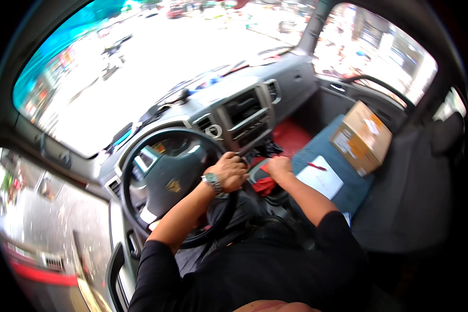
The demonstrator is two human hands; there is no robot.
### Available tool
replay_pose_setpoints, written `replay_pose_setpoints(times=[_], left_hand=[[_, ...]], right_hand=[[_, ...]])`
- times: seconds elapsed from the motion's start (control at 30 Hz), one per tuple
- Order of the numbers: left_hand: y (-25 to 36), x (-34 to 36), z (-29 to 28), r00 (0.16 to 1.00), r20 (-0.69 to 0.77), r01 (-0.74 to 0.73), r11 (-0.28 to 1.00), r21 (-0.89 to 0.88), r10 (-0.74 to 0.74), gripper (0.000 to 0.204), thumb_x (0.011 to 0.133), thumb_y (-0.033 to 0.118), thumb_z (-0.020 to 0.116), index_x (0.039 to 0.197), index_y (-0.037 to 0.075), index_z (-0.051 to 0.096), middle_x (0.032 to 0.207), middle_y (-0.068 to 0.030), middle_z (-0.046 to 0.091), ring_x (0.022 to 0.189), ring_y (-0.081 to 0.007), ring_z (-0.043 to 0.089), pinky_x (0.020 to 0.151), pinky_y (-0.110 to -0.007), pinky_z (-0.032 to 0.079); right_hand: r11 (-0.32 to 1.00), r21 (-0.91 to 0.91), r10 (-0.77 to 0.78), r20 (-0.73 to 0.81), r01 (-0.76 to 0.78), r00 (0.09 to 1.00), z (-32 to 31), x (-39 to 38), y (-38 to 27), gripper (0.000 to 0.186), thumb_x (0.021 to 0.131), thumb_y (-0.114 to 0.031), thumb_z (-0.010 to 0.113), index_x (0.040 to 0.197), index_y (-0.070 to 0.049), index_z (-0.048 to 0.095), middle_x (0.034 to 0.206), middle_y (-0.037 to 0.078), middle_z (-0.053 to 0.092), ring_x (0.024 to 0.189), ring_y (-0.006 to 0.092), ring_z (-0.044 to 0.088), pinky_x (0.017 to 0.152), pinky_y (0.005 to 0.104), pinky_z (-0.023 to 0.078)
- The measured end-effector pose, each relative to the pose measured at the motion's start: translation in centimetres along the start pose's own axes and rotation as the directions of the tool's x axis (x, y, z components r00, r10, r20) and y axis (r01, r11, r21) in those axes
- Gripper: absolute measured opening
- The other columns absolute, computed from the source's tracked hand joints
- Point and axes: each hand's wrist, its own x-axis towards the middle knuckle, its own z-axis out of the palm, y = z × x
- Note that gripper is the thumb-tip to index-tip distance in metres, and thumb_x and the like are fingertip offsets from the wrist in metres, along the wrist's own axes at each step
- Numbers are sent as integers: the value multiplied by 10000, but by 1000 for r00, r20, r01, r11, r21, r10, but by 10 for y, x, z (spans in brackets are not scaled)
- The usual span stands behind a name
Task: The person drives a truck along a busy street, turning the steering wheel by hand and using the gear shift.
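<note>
My left hand (228, 171), with a metal wristwatch (211, 182), is closed on the right side of the dark steering wheel (187, 132). Beside it, slightly to the right, my right hand (278, 167) is curled closed low by the centre console; what it grips is hidden. Red cloth (265, 186) lies bunched just below that hand. On the blue-grey seat (306, 153) to my right are a white paper (317, 184), a red pen (316, 166) on it and a taped cardboard box (361, 140).
The grey dashboard (296, 75) spans the cab under a bright windscreen (182, 41). A door and side window (47, 218) are at my left, another door (338, 91) at the right. Blurred vehicles and street show outside.
</note>
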Motion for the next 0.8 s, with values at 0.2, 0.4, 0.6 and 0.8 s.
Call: replay_pose_setpoints(times=[0.2, 0.4, 0.6, 0.8], left_hand=[[6, 12, -10, 990, 122, 79, 996, -35, -74, 300, 985, 280, 589, 731, 141, 668, 729, -21, 606, 821, -223, 556, 913, -401, 407], [6, 10, -6, 986, 128, 101, 995, 15, -102, 342, 990, 316, 577, 728, 133, 698, 764, -16, 657, 877, -213, 581, 944, -387, 401], [6, 13, -8, 985, 149, 86, 996, 15, -87, 319, 992, 294, 594, 732, 135, 688, 746, 3, 642, 832, -214, 566, 927, -389, 407], [5, 13, -9, 980, 162, 110, 994, 21, -112, 354, 1001, 326, 571, 734, 133, 699, 772, -3, 675, 866, -205, 581, 929, -377, 398]], right_hand=[[997, 57, 55, -55, -52, 997, 11, 1, 3, 192, 842, -193, 660, 894, -122, 830, 912, 112, 794, 873, 284, 783, 728, 425, 621], [998, 56, 28, -58, -25, 998, 8, 2, 4, 211, 858, -189, 641, 908, -112, 832, 920, 120, 794, 877, 283, 783, 726, 425, 619], [999, 40, 21, -28, -20, 999, 8, 4, 6, 218, 868, -190, 630, 899, -113, 831, 924, 121, 794, 886, 284, 782, 729, 426, 616], [999, 38, 20, -38, -19, 999, 3, 4, 4, 206, 861, -185, 637, 889, -122, 830, 923, 114, 795, 875, 282, 783, 718, 421, 615]])
